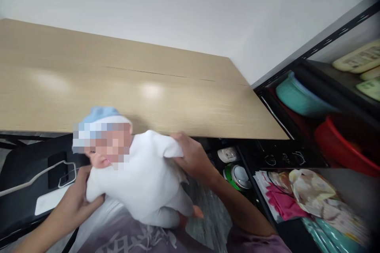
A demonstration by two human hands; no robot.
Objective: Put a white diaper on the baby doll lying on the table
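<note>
A baby doll point(136, 178) in a white top, grey trousers and a blue-and-white cap point(102, 116) leans over my lap at the table's near edge. Its head lies toward the left and its legs point down to the right. My left hand point(78, 199) is closed around the sleeve on the left. On the other side, my right hand point(192, 156) pinches the end of the other white sleeve. The doll's hands are hidden. One bare foot point(198, 212) shows below the trousers.
A wooden table point(166, 99) runs along the white wall. At right, a black shelf holds a teal basin point(299, 95), a red basin point(344, 142) and bagged items. A black chair point(26, 166) at left bears a white hanger point(32, 182) and a flat white object point(52, 201).
</note>
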